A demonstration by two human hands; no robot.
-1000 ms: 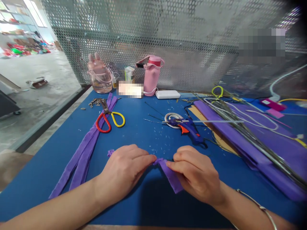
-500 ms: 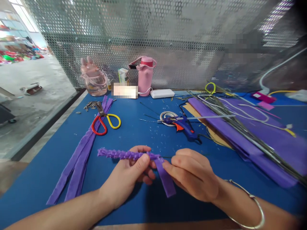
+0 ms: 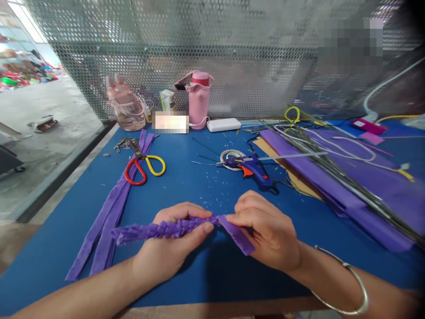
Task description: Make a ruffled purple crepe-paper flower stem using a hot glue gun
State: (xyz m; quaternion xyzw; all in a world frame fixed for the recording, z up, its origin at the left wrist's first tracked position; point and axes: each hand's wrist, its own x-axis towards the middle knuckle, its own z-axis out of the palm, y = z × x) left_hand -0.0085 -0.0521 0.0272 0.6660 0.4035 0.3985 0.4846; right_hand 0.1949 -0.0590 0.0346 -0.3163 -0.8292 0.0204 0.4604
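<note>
Two hands are working at the near edge of the blue worktop (image 3: 186, 190); clock directions are radiating from their meeting point. My left hand (image 3: 166, 248) is closing its grip on the purple braid (image 3: 162, 229), thumb and fingers pinching near its right end, while the free end is pointing toward nine o'clock. My right hand (image 3: 268, 230) is pinching the loose purple strip (image 3: 237, 235), which is slanting toward five o'clock. Scissors (image 3: 139, 161) are lying across long purple strips (image 3: 109, 221) at ten o'clock; a blue glue gun (image 3: 254, 168) is resting at one o'clock, a pink flask (image 3: 199, 104) standing near twelve.
</note>
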